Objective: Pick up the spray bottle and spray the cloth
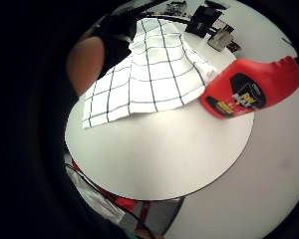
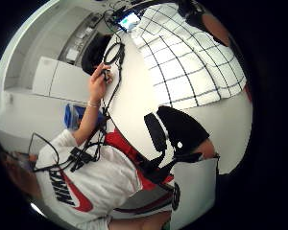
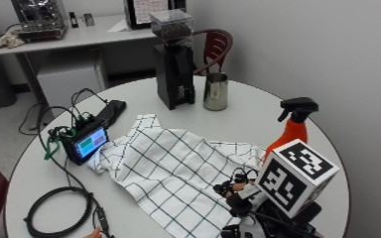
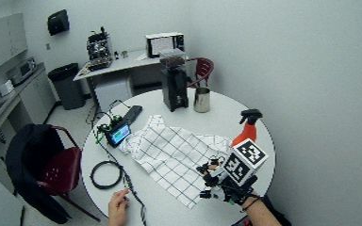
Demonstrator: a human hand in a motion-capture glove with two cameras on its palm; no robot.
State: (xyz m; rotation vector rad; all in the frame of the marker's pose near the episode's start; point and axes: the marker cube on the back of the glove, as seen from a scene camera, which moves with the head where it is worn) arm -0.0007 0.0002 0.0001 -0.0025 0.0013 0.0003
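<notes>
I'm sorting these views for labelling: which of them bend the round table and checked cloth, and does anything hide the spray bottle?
Both palm views curve the round table strongly and ring it in black; the little finger side view shows the spray bottle lower body only, beside the checked cloth. The outside view keeps lines straighter, though the marker cube covers the bottle's base; the wide outside view bows the walls.

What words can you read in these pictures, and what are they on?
"NIKE": on the person's white shirt.
Label on the orange spray bottle: too blurred to read.
Small screen beside the checked cloth: too small to read.
</notes>
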